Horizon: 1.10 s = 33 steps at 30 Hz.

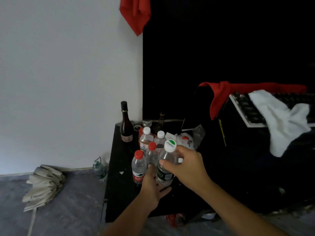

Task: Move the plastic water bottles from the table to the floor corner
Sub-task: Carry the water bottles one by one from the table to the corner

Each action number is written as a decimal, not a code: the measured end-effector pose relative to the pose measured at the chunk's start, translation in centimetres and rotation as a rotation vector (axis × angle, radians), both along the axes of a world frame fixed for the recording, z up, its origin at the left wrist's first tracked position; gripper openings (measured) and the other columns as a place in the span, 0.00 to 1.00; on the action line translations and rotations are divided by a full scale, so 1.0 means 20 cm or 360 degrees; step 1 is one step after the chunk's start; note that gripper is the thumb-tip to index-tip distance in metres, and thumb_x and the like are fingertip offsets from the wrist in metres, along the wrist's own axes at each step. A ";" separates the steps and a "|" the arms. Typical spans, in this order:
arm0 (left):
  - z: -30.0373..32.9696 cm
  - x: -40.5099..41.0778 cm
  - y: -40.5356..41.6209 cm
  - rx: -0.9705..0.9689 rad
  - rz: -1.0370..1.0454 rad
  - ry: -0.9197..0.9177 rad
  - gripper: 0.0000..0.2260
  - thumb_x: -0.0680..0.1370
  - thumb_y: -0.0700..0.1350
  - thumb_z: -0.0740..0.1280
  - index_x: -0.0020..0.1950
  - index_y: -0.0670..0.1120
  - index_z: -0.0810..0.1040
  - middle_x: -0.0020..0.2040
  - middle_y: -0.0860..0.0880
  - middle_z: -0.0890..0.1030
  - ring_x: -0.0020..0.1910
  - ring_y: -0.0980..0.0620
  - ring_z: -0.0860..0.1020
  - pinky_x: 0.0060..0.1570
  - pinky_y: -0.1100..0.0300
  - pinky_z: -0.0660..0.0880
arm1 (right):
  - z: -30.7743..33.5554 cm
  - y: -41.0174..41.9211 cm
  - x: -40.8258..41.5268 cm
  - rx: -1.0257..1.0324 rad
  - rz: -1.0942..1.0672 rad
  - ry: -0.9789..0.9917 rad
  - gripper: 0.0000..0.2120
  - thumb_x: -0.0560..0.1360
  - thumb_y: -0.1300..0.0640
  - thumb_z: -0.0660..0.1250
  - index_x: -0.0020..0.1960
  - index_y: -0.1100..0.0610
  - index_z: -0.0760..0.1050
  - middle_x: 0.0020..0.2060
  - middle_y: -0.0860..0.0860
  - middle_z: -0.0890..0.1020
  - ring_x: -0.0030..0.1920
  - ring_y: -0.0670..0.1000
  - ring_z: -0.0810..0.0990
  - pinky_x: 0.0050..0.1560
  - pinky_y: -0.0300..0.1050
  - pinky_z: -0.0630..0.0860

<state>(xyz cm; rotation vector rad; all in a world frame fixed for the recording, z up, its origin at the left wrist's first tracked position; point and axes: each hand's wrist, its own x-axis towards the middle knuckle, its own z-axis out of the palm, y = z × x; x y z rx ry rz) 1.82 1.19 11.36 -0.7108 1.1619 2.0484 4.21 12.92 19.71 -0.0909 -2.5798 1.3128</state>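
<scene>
Several clear plastic water bottles stand on a small black table [119, 167]. My right hand [185, 165] grips the nearest one, a white-capped bottle with a dark label [166, 160]. My left hand [152, 186] reaches in below, its fingers touching the lower part of a red-capped bottle [151, 155] behind; I cannot tell whether it grips. Another red-capped bottle with a red label [139, 167] stands at the left. Two white-capped bottles [146, 138] [160, 138] stand behind. One plastic bottle [99, 169] rests on the floor by the wall, left of the table.
A dark glass wine bottle [125, 123] and a smaller dark bottle [161, 122] stand at the table's back, beside crumpled plastic bags [185, 139]. A folded grey cloth [42, 184] lies on the floor at left. Red and white cloths drape a keyboard [245, 109] at right.
</scene>
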 end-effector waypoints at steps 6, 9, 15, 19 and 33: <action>0.21 0.03 -0.12 0.0105 0.0159 -0.0066 0.22 0.79 0.63 0.58 0.56 0.46 0.77 0.55 0.40 0.80 0.57 0.39 0.79 0.59 0.45 0.75 | 0.26 -0.11 0.01 0.0036 0.0166 0.0005 0.12 0.65 0.46 0.75 0.44 0.50 0.80 0.36 0.46 0.83 0.40 0.43 0.81 0.40 0.41 0.79; 0.25 0.03 -0.24 0.0122 0.0279 -0.0072 0.25 0.79 0.63 0.58 0.60 0.44 0.78 0.56 0.38 0.81 0.56 0.38 0.79 0.56 0.46 0.76 | 0.34 -0.22 0.00 0.0069 0.0243 0.0010 0.14 0.64 0.44 0.75 0.45 0.52 0.80 0.37 0.46 0.83 0.41 0.42 0.81 0.40 0.41 0.79; 0.37 0.09 -0.59 0.0165 0.0488 0.0000 0.27 0.80 0.61 0.56 0.59 0.38 0.77 0.53 0.36 0.82 0.54 0.36 0.81 0.51 0.44 0.78 | 0.48 -0.52 0.00 0.0121 0.0407 0.0115 0.14 0.65 0.49 0.78 0.37 0.39 0.71 0.30 0.35 0.78 0.39 0.34 0.78 0.36 0.29 0.73; 0.43 0.16 -0.88 0.0152 0.0600 0.0029 0.29 0.80 0.63 0.55 0.63 0.39 0.75 0.57 0.36 0.81 0.55 0.37 0.80 0.48 0.47 0.78 | 0.54 -0.80 0.03 0.0043 0.0562 0.0076 0.14 0.65 0.43 0.76 0.48 0.44 0.79 0.40 0.38 0.83 0.44 0.35 0.80 0.41 0.26 0.73; 0.54 0.71 -2.05 0.0196 0.1034 0.0083 0.29 0.81 0.61 0.54 0.64 0.37 0.72 0.58 0.33 0.79 0.54 0.36 0.80 0.49 0.44 0.78 | 0.64 -1.98 0.37 0.0064 0.0973 0.0074 0.22 0.65 0.40 0.74 0.53 0.52 0.81 0.47 0.44 0.85 0.47 0.40 0.82 0.49 0.38 0.80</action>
